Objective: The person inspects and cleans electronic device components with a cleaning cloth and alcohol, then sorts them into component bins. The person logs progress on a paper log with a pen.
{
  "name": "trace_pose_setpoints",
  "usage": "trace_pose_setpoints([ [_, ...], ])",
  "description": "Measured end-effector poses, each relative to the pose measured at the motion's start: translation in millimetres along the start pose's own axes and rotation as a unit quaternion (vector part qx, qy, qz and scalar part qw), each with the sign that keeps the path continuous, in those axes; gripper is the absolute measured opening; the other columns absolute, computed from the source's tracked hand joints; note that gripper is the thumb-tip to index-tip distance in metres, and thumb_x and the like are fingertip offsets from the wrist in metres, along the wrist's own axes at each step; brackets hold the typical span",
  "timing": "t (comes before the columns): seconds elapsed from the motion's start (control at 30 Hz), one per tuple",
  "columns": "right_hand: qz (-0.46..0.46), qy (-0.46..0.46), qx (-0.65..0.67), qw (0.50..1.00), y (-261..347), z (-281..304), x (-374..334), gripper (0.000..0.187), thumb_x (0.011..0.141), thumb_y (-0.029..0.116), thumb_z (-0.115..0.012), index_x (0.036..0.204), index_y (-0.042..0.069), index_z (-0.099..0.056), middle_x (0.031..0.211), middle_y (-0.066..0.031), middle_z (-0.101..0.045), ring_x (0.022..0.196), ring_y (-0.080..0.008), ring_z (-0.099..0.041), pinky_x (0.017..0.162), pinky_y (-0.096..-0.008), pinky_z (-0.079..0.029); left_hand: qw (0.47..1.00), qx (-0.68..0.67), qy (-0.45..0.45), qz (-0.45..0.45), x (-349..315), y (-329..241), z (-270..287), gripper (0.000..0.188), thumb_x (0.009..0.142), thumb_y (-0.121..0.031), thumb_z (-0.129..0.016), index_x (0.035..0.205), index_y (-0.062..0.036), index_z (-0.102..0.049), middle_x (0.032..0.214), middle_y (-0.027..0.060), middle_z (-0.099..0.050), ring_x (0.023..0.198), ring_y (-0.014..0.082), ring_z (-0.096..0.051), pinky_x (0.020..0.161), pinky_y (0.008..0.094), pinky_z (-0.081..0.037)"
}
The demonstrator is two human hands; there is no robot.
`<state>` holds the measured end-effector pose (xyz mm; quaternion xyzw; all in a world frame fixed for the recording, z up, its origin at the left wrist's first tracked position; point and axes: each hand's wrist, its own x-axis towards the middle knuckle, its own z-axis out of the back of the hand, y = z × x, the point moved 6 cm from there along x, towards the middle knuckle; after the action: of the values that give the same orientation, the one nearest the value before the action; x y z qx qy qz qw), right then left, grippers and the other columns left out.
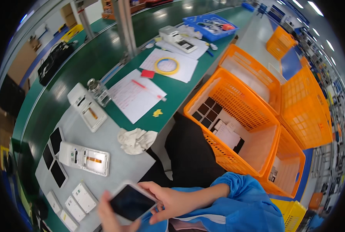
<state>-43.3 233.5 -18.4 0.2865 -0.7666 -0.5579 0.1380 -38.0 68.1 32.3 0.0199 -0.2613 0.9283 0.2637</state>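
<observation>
Close to my body I hold a dark display panel with a pale frame [132,202]. My right hand [171,200] grips its right edge, fingers curled round it. At the panel's left edge, my left hand [111,217] is closed on it, slightly blurred. On the grey mat left of my hands lie several white cover plates [84,197]. Beyond them are dark screen panels [58,174] and an opened white device housing [85,158] with an orange ribbon cable. A second white housing [88,108] lies farther off.
A crumpled white cloth [137,140] is at the mat's right edge. Farther back are a glass jar [98,92], written papers [132,98], a yellow tape roll [166,66] and a blue tray of cables [211,27]. Orange crates [238,87] stand at right, one holding dark panels.
</observation>
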Motion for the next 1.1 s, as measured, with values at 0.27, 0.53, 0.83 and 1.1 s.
trace_pose_setpoints([
  [0.27,-0.135,-0.066,-0.056,0.987,-33.1,28.5,-64.1,0.044,0.090,0.027,-0.063,0.124,0.005,-0.046,0.096,-0.0112,-0.065,0.073,-0.0158,-0.065,0.064,-0.0266,-0.051,0.880,-0.325,0.281,0.203,4.1,-10.3,-70.7,0.082,0.068,-0.023,-0.081,0.133,0.0033,-0.037,0.110,0.0210,-0.057,0.104,0.0338,-0.057,0.082,0.0378,-0.049],
  [0.53,-0.086,0.134,-0.102,0.982,-25.6,33.3,-97.0,0.051,0.097,0.024,-0.050,0.142,0.010,-0.031,0.111,-0.0171,-0.061,0.102,-0.0245,-0.063,0.086,-0.0346,-0.050,0.806,-0.336,0.471,0.122,4.4,-18.0,-68.6,0.041,0.092,-0.014,-0.062,0.129,-0.0016,-0.053,0.090,0.0099,-0.069,0.079,0.0106,-0.064,0.073,0.0235,-0.050],
  [0.83,-0.104,0.038,0.113,0.987,-44.7,40.0,-75.0,0.058,0.095,0.019,-0.054,0.140,0.000,-0.023,0.121,-0.0145,-0.054,0.108,-0.0176,-0.055,0.093,-0.0287,-0.045,0.766,-0.584,0.223,0.151,7.6,-9.4,-93.3,0.072,0.088,-0.012,-0.061,0.143,-0.0004,-0.016,0.130,0.0153,-0.046,0.105,0.0189,-0.057,0.087,0.0336,-0.048],
  [1.1,-0.086,-0.105,-0.174,0.975,-22.7,66.7,-65.0,0.047,0.086,0.020,-0.069,0.127,0.004,-0.049,0.091,-0.0090,-0.061,0.076,-0.0145,-0.062,0.069,-0.0267,-0.050,0.817,-0.523,0.178,0.165,6.4,-6.0,-88.5,0.072,0.089,0.005,-0.055,0.148,-0.0003,-0.014,0.103,0.0170,-0.061,0.077,0.0184,-0.067,0.068,0.0273,-0.056],
])
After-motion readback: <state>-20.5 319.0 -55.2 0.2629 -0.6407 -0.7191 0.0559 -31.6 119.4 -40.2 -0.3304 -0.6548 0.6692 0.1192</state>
